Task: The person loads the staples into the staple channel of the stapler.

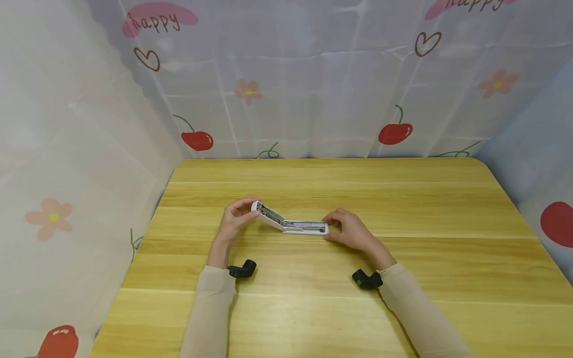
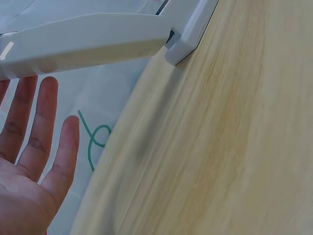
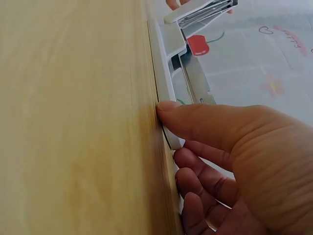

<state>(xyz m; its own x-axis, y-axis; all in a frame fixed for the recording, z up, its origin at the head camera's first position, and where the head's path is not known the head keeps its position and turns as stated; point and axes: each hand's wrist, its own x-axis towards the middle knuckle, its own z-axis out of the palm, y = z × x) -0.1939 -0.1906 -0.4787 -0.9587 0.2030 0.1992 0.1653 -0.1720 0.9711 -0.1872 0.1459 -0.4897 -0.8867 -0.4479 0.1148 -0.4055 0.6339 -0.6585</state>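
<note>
A white stapler (image 1: 306, 231) lies unfolded on the wooden table, its base flat and its upper arm (image 1: 270, 216) swung up and out to the left. Metal parts show inside both halves. My left hand (image 1: 233, 219) pinches the raised end of the upper arm between thumb and fingers; in the left wrist view, other fingers (image 2: 41, 122) stretch below the arm. At the base's right end, my right hand (image 1: 353, 231) grips with the thumb (image 3: 205, 122) on the near side and a finger on the far side. The right wrist view shows the remaining fingers loosely bent.
The wooden table (image 1: 304, 278) extends around both hands. A white curtain (image 1: 313, 109) printed with cherries and flowers hangs behind its far edge, with similar cloth at the sides. Each wrist wears a black camera, one on the left (image 1: 243, 269) and one on the right (image 1: 367, 279).
</note>
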